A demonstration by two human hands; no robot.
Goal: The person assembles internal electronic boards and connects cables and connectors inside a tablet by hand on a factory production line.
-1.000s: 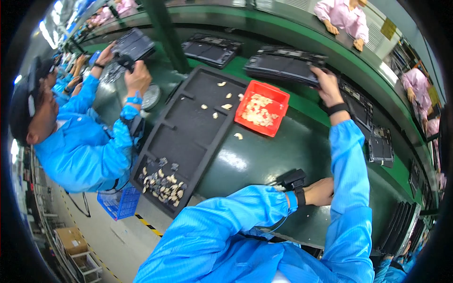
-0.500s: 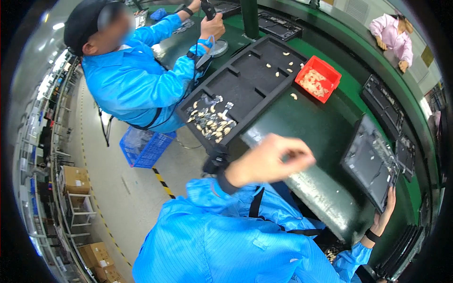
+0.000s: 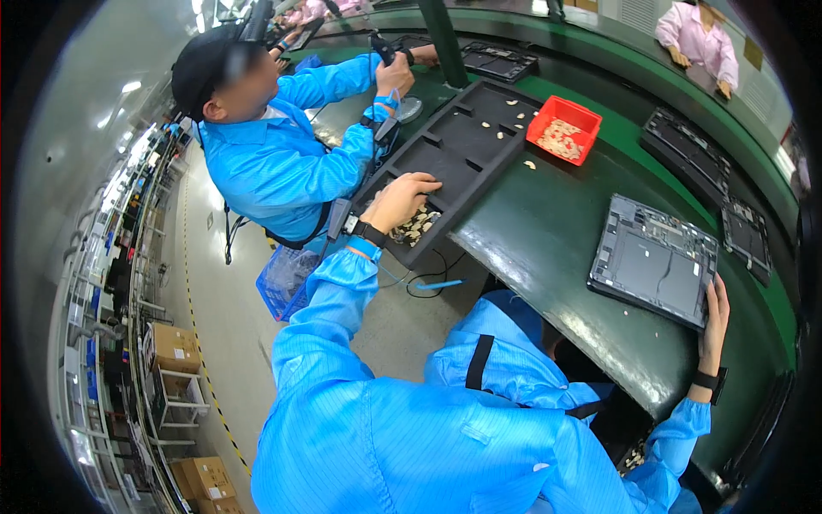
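Reaching over the black tray [image 3: 428, 154], left grip [image 3: 399, 201] hides its closure; right grip [image 3: 716, 319] touches laptop [image 3: 649, 265], closure unclear

Across the desk [image 3: 539, 227], a passage lay open between the black compartment tray [image 3: 441, 157] and the opened laptop [image 3: 655, 257]; the red bin [image 3: 575, 113] stood at its far end.

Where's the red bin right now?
Head view, upper right: the red bin sits on the green table, right of the black tray near its far end.
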